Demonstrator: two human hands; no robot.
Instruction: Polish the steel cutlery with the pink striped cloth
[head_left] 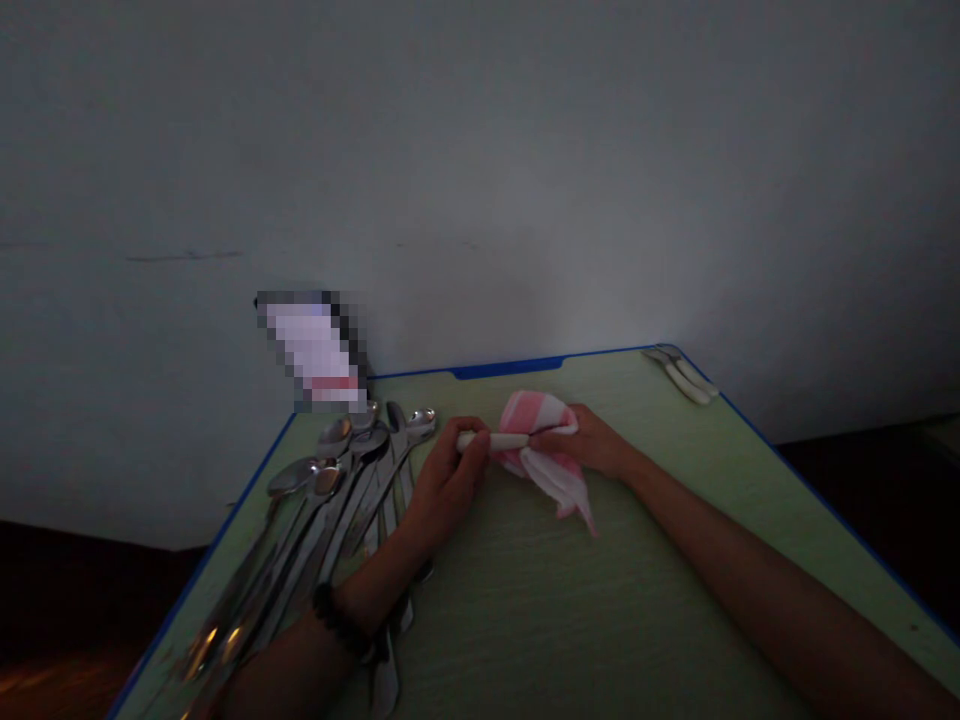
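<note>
My left hand [448,485] is closed around one end of a white handle [508,441], held roughly level above the table. It looks like a piece of cutlery, but its other end is hidden, so its kind does not show. At that end my right hand [592,440] grips a pink-and-white striped cloth [564,482] bunched around the piece. A loose corner of the cloth hangs down toward the tabletop. Left of my left hand lies a heap of metal cutlery, with several spoons [328,480] and other long metal pieces, partly covered by my left forearm.
The light green table [570,620] has a blue edge and stands against a pale wall [480,180]. At its far right corner lie white-handled pieces of cutlery [686,380]. A blurred-out device with a lit screen [311,345] leans against the wall at back left.
</note>
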